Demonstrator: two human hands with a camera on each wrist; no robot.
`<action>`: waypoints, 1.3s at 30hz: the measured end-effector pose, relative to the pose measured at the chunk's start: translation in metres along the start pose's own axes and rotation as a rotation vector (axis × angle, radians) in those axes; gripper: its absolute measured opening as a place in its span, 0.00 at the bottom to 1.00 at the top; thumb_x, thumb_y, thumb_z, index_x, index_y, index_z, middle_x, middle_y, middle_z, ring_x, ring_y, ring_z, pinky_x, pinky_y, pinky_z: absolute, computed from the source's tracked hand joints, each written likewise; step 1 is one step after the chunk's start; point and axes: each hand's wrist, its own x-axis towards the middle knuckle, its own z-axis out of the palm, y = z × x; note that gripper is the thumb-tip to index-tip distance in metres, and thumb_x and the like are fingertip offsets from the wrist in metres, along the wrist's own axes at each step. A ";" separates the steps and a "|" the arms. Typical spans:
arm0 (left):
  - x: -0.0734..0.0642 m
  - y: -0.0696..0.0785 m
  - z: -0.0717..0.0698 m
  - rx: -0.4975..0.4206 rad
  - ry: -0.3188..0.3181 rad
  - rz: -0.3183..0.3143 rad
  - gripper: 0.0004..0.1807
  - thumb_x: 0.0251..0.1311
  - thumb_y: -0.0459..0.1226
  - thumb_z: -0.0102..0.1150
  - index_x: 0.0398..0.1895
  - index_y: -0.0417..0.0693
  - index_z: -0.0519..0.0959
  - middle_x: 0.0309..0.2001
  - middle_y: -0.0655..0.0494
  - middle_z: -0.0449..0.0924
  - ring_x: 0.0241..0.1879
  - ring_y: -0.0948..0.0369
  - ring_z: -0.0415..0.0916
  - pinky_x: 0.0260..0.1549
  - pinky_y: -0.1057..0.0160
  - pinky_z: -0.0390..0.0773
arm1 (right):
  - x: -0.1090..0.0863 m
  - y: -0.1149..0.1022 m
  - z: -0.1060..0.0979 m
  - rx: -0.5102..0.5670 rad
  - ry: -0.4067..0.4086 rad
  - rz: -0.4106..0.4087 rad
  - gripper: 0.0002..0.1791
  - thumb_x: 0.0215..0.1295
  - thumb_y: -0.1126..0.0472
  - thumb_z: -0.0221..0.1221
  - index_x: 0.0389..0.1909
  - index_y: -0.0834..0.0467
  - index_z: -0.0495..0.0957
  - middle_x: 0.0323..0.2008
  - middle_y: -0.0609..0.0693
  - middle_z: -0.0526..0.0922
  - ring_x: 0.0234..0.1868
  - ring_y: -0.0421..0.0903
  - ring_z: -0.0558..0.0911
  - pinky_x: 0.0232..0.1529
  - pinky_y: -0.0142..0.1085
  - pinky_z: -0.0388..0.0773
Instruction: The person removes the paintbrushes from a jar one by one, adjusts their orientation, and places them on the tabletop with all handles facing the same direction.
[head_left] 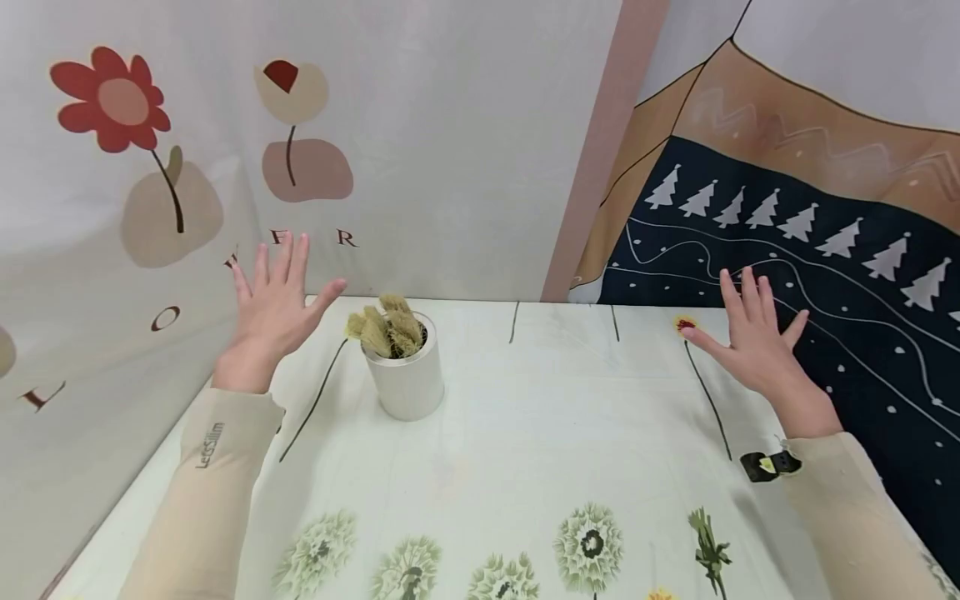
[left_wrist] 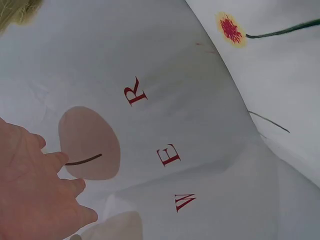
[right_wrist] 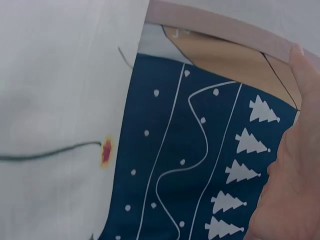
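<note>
My left hand (head_left: 276, 312) is raised with its fingers spread, in front of the flower-printed cloth at the left. Nothing is in it. Just right of it on the table stands a white cylindrical pot (head_left: 408, 379) holding dry yellow-green plant tufts (head_left: 388, 327). In the left wrist view, the edge of those tufts (left_wrist: 17, 12) shows at the top left corner. My right hand (head_left: 761, 342) is also lifted, fingers apart and holding nothing, before the dark tree-printed cloth (head_left: 750, 242). A black band with a small yellow mark (head_left: 768, 465) sits at the right sleeve cuff.
A white cloth printed with flowers and stems covers the table (head_left: 525, 425). Hanging cloths close off the back: a pale one (head_left: 465, 150) with red letters at left, and a tan and navy one at right. A pink strip (head_left: 603, 150) runs between them.
</note>
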 end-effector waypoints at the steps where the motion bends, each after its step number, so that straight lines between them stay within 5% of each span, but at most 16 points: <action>1: -0.001 0.000 0.001 -0.007 -0.001 0.003 0.51 0.66 0.73 0.25 0.80 0.55 0.27 0.81 0.53 0.20 0.78 0.39 0.19 0.69 0.30 0.17 | 0.000 -0.001 0.001 0.004 0.000 -0.001 0.58 0.66 0.28 0.49 0.79 0.50 0.26 0.78 0.56 0.17 0.78 0.58 0.19 0.61 0.77 0.13; 9: -0.012 -0.001 0.008 -0.142 -0.030 0.013 0.49 0.69 0.69 0.28 0.80 0.53 0.28 0.81 0.51 0.25 0.79 0.41 0.24 0.70 0.32 0.16 | 0.002 -0.013 0.009 0.033 0.014 -0.035 0.58 0.66 0.28 0.49 0.80 0.53 0.28 0.79 0.58 0.21 0.79 0.59 0.22 0.63 0.77 0.15; 17: -0.021 -0.007 0.024 -0.339 0.016 0.112 0.48 0.72 0.66 0.30 0.80 0.41 0.37 0.80 0.39 0.35 0.79 0.39 0.28 0.72 0.32 0.22 | 0.002 -0.022 0.016 0.087 0.019 -0.066 0.56 0.68 0.30 0.50 0.80 0.53 0.28 0.79 0.57 0.22 0.79 0.60 0.24 0.63 0.76 0.14; 31: -0.034 -0.014 0.045 -0.499 -0.032 0.202 0.48 0.72 0.62 0.38 0.80 0.41 0.38 0.80 0.36 0.35 0.79 0.40 0.26 0.76 0.38 0.24 | 0.004 -0.035 0.031 0.113 -0.002 -0.069 0.59 0.65 0.31 0.54 0.80 0.52 0.28 0.79 0.58 0.23 0.80 0.60 0.26 0.63 0.78 0.17; 39: -0.042 -0.013 0.045 -0.515 -0.159 0.088 0.48 0.69 0.58 0.53 0.82 0.57 0.39 0.81 0.44 0.34 0.78 0.35 0.26 0.70 0.25 0.36 | 0.005 -0.041 0.033 0.149 -0.024 -0.074 0.59 0.64 0.34 0.58 0.80 0.51 0.29 0.79 0.57 0.23 0.80 0.60 0.25 0.63 0.78 0.17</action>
